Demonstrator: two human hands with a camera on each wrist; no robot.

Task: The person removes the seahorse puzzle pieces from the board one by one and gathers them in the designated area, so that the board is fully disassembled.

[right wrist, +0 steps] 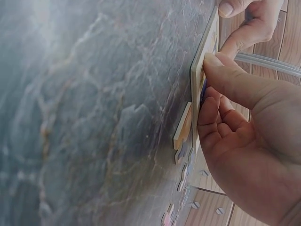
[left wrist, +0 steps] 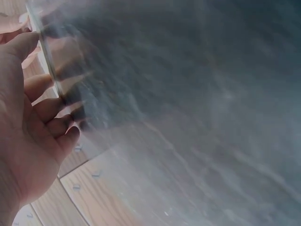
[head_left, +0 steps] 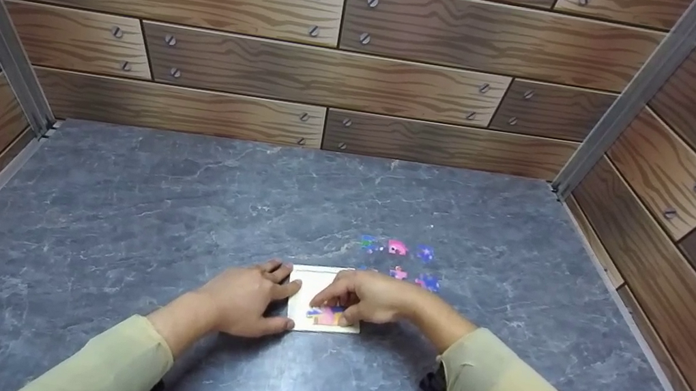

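A small white puzzle board [head_left: 308,279] with a raised rim lies on the table. Several joined pink, yellow and blue puzzle pieces [head_left: 324,317] sit in its near part. My left hand [head_left: 250,298] rests at the board's left side, fingers spread and touching its edge. In the left wrist view, those fingers [left wrist: 40,87] lie along the edge. My right hand [head_left: 378,296] is over the board's right side, index finger and thumb touching down around the pieces. The right wrist view shows its thumb [right wrist: 225,77] on the board edge and its other fingers bent; whether they pinch a piece is hidden.
Beyond the right hand, loose puzzle pieces lie in rows, among them a pink one [head_left: 397,248] and a blue one [head_left: 425,253]. A piece [right wrist: 183,127] lies close beside the board in the right wrist view. Wood-patterned walls [head_left: 236,65] enclose the grey table [head_left: 182,198].
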